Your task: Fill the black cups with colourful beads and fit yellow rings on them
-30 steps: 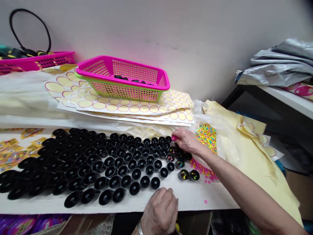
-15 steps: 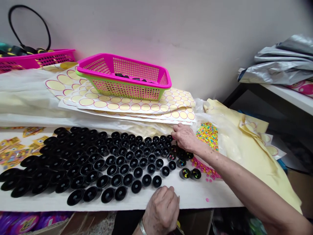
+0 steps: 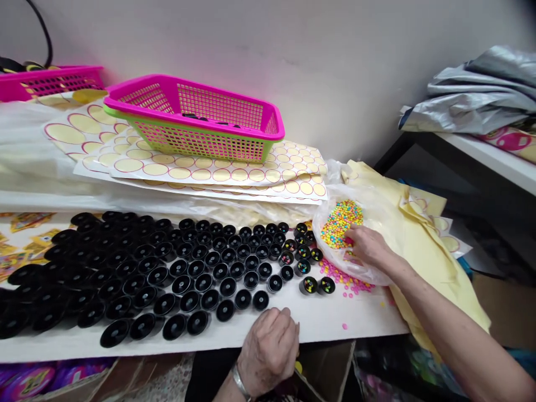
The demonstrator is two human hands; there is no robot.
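Note:
My right hand reaches into a clear plastic bag of small coloured beads or candies. Its fingers are pinched together, with a small pink thing at the tips, too little to make out. My left hand is a closed fist at the table's front edge; its inside is hidden. Left of the bag stand many black cups in close rows, mouths up. Several cups near the bag, such as this filled cup, have coloured pieces inside. Pink pieces lie loose beside the bag.
A pink basket nested in a green one sits on sheets of round stickers along the wall. Small printed packets lie at the left. Silver bags rest on a white shelf at the right.
My right hand has moved right and nearer, from above the far cups to the beads in the bag. My left fist stays at the table edge. The view has shifted slightly.

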